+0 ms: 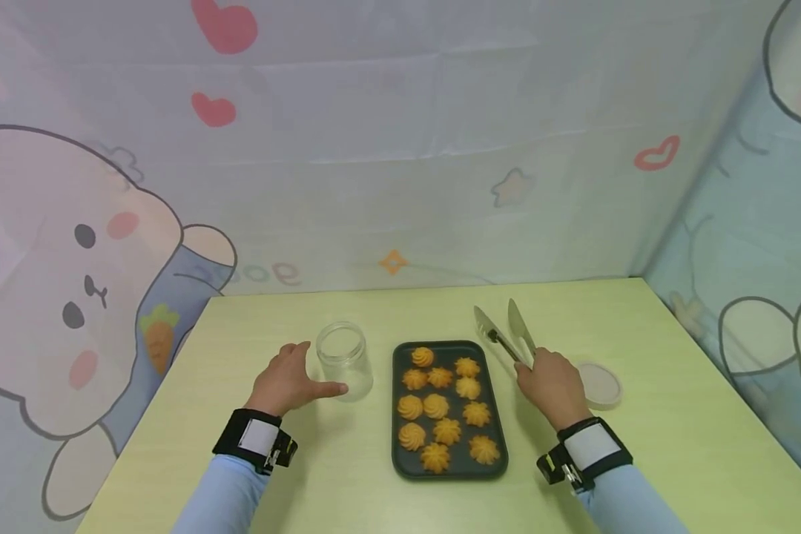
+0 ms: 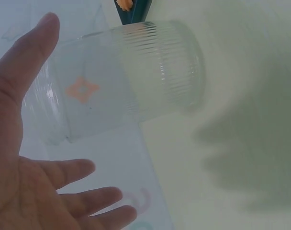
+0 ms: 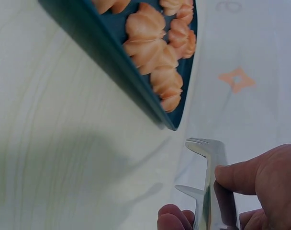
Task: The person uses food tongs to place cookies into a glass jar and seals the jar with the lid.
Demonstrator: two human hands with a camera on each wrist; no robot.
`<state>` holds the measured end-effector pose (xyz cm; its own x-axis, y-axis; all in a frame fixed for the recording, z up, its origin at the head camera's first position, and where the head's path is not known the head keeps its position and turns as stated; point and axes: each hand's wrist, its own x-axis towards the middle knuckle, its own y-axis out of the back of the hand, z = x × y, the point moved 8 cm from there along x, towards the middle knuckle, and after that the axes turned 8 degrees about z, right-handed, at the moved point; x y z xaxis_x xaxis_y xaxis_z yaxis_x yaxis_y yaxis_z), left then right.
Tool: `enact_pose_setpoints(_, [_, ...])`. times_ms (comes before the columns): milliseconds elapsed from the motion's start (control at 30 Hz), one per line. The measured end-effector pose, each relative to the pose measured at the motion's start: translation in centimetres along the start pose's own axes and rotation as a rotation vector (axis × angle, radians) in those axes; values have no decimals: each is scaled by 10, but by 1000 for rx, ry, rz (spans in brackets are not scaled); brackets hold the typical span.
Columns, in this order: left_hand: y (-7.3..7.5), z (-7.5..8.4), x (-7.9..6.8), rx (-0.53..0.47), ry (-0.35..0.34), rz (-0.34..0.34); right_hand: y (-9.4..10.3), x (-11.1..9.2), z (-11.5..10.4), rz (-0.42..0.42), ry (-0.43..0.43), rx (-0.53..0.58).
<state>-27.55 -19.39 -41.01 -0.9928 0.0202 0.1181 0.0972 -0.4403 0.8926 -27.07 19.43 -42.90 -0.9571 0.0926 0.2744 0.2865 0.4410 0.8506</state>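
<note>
Near the table's left side, my left hand [image 1: 283, 384] is spread around the near left of a clear glass jar [image 1: 343, 360]. Its thumb overlaps the jar in the head view; the fingers are stretched out, away from the glass in the left wrist view. The jar [image 2: 102, 86] stands upright, with no lid on it. On the other side, my right hand [image 1: 552, 387] grips metal serving tongs [image 1: 486, 325] by the handle end. These tongs [image 3: 214, 191] have one fork-like tip and one flat tip, spread apart and pointing away from me.
Between the hands lies a dark baking tray [image 1: 454, 473] bearing several piped golden cookies [image 1: 447, 431]. A round whitish lid [image 1: 599, 386] rests on the table [image 1: 347, 489] just right of my right hand. A printed cloth backdrop [image 1: 400, 193] rises behind the table's far edge.
</note>
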Motion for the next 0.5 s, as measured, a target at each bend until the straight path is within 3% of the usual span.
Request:
enact_pose_setpoints(233, [-1, 4, 8, 22, 15, -105, 10, -6, -13, 13, 8, 27])
enact_pose_setpoints(500, [-4, 3, 23, -53, 23, -178, 20, -14, -27, 34, 32, 43])
